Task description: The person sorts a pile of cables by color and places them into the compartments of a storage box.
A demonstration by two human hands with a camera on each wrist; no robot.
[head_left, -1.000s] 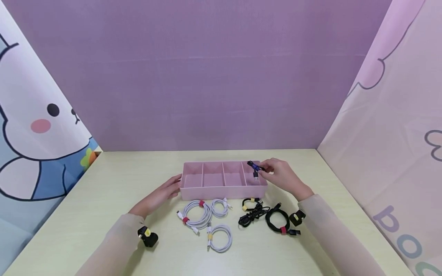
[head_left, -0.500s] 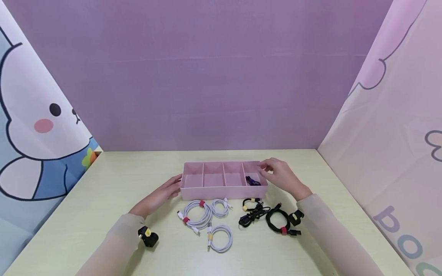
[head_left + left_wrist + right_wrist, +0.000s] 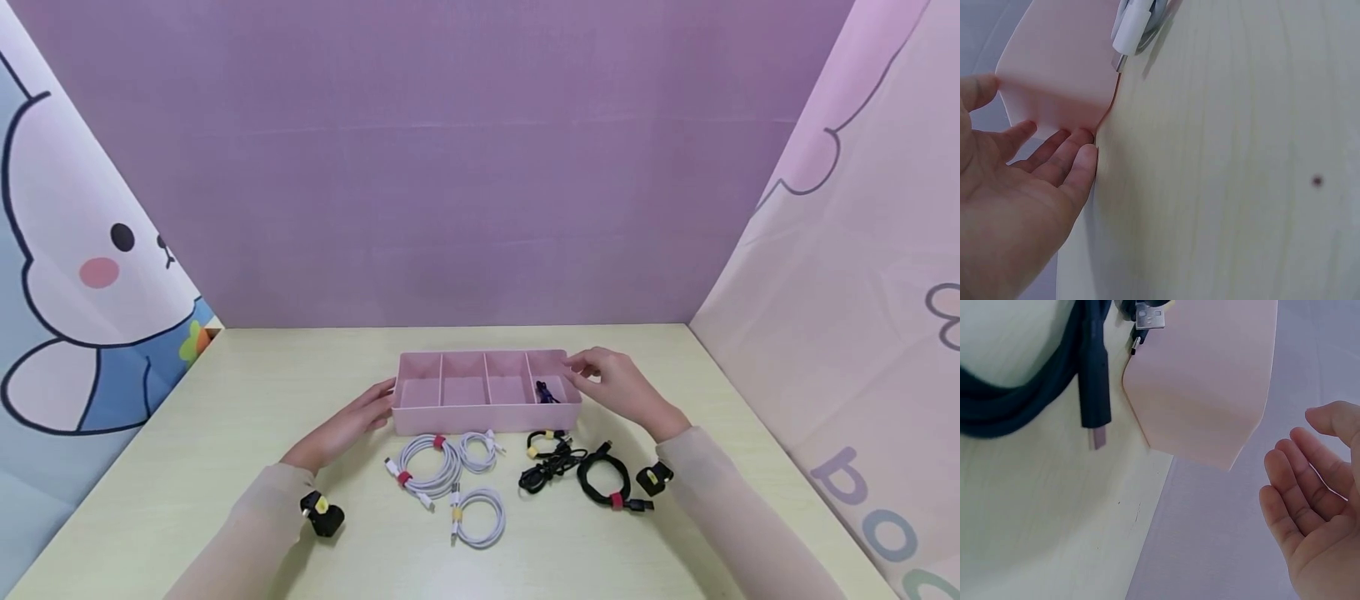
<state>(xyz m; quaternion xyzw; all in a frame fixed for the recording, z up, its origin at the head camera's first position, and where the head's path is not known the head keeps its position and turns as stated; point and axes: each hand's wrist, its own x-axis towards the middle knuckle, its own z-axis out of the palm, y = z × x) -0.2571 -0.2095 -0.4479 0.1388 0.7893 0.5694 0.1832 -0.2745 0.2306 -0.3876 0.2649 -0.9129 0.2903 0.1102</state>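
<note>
A pink divided box (image 3: 485, 417) stands at the middle of the table, its compartments in a row. In the rightmost compartment lies a small dark cable (image 3: 546, 392) with a blue-violet tie. My left hand (image 3: 353, 424) rests its fingertips against the box's left end; the left wrist view shows these fingers (image 3: 1060, 160) touching the pink wall, not wrapped round it. By the box's right end hovers my right hand (image 3: 617, 387), holding nothing. In the right wrist view, its fingers (image 3: 1294, 490) are loosely bent and apart from the box wall (image 3: 1204, 394).
In front of the box lie coiled white cables: a large one with red ties (image 3: 433, 471), a small one (image 3: 477, 452) and one with a yellow tie (image 3: 480, 518). To the right are black cables (image 3: 551, 467) and a black coil with a red tie (image 3: 604, 477).
My right hand has let go of the dark cable, which dropped into the rightmost compartment. The right hand then shifted slightly away to the right. My left hand has stayed at the box's left end.
</note>
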